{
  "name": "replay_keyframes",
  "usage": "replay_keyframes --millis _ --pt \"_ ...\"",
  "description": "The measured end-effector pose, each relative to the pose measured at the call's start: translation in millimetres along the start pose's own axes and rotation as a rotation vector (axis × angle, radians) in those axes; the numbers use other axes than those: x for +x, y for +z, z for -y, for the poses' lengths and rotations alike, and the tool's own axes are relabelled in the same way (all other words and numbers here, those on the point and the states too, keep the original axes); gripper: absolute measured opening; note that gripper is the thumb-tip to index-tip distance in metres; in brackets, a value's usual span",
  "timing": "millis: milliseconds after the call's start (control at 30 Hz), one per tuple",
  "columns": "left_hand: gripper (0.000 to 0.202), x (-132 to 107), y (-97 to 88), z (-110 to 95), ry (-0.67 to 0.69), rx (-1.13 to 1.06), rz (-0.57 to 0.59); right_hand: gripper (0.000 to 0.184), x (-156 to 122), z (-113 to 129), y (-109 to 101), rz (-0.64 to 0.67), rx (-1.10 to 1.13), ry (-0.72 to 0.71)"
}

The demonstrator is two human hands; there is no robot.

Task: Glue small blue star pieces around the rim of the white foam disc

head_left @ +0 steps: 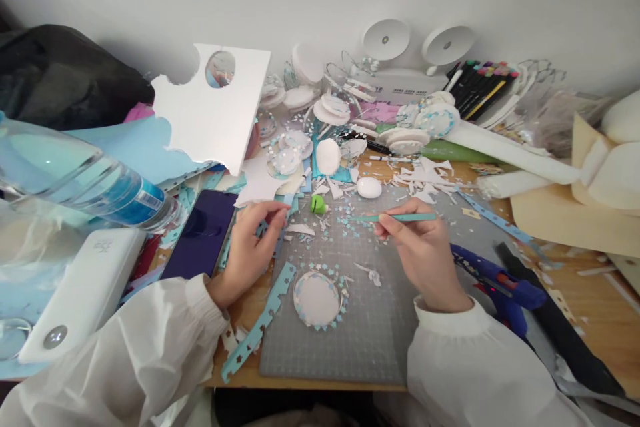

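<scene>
My right hand [423,250] is closed around a slim teal tool [395,217] that lies level and points left over scattered tiny blue and white stars [350,223]. My left hand [253,243] rests at the left edge of the grey cutting mat [360,333], thumb and fingers pinched near a small white paper scrap [300,229]; what they pinch, if anything, is too small to name. A white disc ringed with blue stars [318,299] lies on the mat between my sleeves. A punched blue paper strip [260,323] runs along the mat's left side.
A dark phone [203,233], a white power bank [83,293] and a clear water bottle [80,180] lie at the left. A blue glue gun [500,280] sits at the right. White foam board [215,107], discs, markers [480,83] and paper scraps crowd the back.
</scene>
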State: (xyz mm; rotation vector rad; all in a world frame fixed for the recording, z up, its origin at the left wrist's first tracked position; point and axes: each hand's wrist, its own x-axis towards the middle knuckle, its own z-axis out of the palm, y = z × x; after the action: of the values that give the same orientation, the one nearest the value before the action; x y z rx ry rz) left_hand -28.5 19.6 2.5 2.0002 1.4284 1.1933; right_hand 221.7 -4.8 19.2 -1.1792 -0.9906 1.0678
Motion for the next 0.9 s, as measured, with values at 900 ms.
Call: replay_keyframes --millis 900 --pt "0.014 0 0.4 0 0.131 -0.341 0.185 0.019 -15 -11 24 0.173 0.319 0.326"
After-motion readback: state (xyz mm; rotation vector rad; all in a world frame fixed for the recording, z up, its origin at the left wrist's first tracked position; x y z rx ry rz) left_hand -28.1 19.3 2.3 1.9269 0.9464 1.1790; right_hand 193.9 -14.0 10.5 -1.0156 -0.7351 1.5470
